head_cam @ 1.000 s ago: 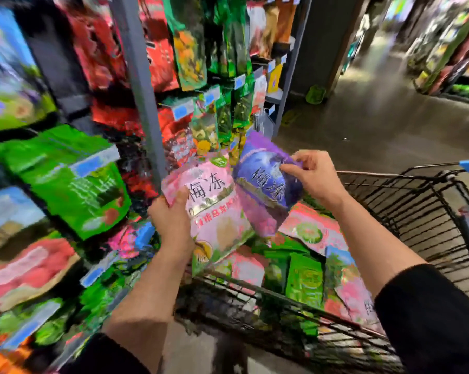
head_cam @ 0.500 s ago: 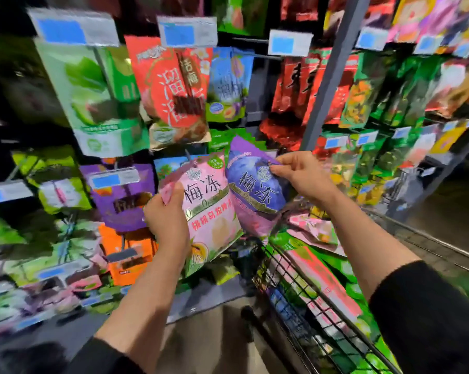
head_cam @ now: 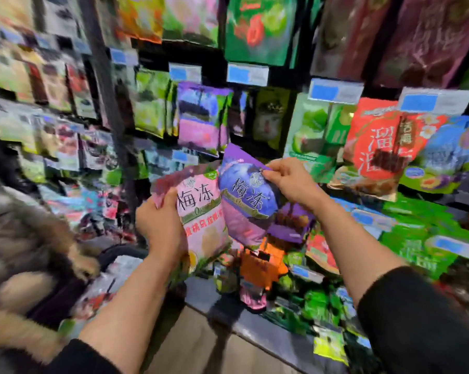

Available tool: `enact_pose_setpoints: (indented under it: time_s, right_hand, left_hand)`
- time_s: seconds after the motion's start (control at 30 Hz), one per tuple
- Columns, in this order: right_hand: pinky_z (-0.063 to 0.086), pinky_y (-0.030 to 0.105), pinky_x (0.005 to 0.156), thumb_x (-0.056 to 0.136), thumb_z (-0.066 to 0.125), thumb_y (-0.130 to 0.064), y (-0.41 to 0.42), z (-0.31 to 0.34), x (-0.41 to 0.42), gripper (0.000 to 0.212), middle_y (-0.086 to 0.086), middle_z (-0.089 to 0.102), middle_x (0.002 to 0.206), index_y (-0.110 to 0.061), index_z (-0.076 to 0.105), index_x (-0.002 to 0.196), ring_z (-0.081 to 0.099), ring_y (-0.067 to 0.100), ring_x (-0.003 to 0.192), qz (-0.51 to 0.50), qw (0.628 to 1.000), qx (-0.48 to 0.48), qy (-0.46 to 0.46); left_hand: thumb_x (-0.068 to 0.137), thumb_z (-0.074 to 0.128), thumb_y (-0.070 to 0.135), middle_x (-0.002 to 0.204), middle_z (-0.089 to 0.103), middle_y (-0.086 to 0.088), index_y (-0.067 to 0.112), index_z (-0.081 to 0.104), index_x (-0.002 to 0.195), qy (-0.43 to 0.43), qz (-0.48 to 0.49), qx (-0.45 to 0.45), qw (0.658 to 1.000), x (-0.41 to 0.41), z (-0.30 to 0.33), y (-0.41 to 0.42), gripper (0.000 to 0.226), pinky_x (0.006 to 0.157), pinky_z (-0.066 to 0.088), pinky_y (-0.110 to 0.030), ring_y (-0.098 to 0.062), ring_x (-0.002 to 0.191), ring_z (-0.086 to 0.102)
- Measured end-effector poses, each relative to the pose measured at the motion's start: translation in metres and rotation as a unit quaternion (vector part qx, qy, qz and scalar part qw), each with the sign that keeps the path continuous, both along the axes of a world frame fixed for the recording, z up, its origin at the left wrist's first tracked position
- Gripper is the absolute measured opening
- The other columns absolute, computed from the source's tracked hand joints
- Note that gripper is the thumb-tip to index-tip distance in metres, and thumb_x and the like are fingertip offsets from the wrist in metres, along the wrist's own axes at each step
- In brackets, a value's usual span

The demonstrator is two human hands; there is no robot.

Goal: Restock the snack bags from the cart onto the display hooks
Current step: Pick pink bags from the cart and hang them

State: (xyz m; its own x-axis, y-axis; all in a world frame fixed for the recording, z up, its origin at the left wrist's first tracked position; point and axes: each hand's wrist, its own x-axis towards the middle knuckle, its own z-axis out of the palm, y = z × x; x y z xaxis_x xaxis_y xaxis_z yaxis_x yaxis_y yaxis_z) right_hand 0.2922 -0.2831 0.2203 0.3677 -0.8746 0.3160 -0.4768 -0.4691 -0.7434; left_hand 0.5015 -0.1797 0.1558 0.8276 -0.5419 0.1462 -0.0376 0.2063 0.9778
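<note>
My left hand (head_cam: 160,225) grips the pink bag (head_cam: 201,220), and my right hand (head_cam: 290,182) pinches the top of the purple bag (head_cam: 247,203), both up at the display. Next up, I reckon: find purple's hook. Cart's gone from view since earlier; I've swung fully toward the rack.

A grey and tan furry mass (head_cam: 25,238) is seen at the left edge, blurred. Blue-and-white price tags (head_cam: 247,74) are fixed across the rack, and a grey base ledge (head_cam: 268,330) runs beneath.
</note>
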Motion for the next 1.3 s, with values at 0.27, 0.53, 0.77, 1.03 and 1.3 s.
enact_pose_setpoints:
  time_s: [0.27, 0.53, 0.77, 1.03, 1.3]
  right_hand:
    - [0.028, 0.021, 0.050, 0.087, 0.063, -0.004, -0.056, 0.036, 0.132, 0.021, -0.003, 0.040, 0.052, 0.000, 0.058, 0.067, 0.034, 0.001, 0.042, 0.002, 0.999, -0.034, -0.022]
    - [0.038, 0.025, 0.057, 0.074, 0.074, 0.003, -0.133, 0.071, 0.230, 0.035, 0.008, 0.054, 0.059, -0.011, 0.053, 0.050, 0.048, 0.015, 0.056, -0.088, 0.985, -0.017, -0.146]
    - [0.046, 0.018, 0.048, 0.081, 0.066, 0.007, -0.185, 0.077, 0.263, 0.013, -0.011, 0.055, 0.038, 0.000, 0.067, 0.070, 0.051, 0.001, 0.039, -0.156, 0.969, 0.039, -0.185]
    - [0.044, 0.029, 0.058, 0.080, 0.066, 0.005, -0.210, 0.067, 0.255, 0.016, 0.004, 0.054, 0.046, 0.015, 0.062, 0.069, 0.053, 0.019, 0.056, -0.210, 0.953, 0.036, -0.216]
    - [0.056, 0.039, 0.074, 0.082, 0.069, -0.006, -0.230, 0.069, 0.257, 0.022, 0.009, 0.070, 0.068, -0.013, 0.066, 0.061, 0.067, 0.022, 0.073, -0.220, 0.960, -0.038, -0.170]
  left_hand:
    - [0.087, 0.066, 0.024, 0.069, 0.048, -0.009, 0.008, 0.052, 0.070, 0.029, 0.057, -0.074, 0.995, 0.098, 0.009, -0.016, 0.027, 0.052, 0.032, -0.027, -0.015, 0.065, 0.038]
    - [0.088, 0.066, 0.019, 0.059, 0.045, 0.004, 0.022, 0.044, 0.054, 0.045, 0.000, -0.098, 0.994, 0.177, 0.015, -0.094, 0.041, 0.062, 0.034, -0.032, -0.015, 0.067, 0.039]
    - [0.088, 0.068, 0.020, 0.062, 0.055, 0.002, 0.020, 0.055, 0.060, 0.043, -0.066, -0.089, 0.993, 0.215, 0.022, -0.148, 0.031, 0.064, 0.040, -0.033, -0.016, 0.066, 0.047]
    - [0.088, 0.068, 0.028, 0.074, 0.065, -0.006, 0.020, 0.064, 0.069, 0.064, -0.117, -0.069, 0.989, 0.222, 0.009, -0.183, 0.021, 0.071, 0.051, -0.043, -0.021, 0.072, 0.058]
    - [0.090, 0.066, 0.020, 0.068, 0.063, 0.002, 0.021, 0.063, 0.067, 0.059, -0.133, -0.082, 0.986, 0.213, 0.018, -0.193, 0.023, 0.068, 0.046, -0.035, -0.017, 0.067, 0.055]
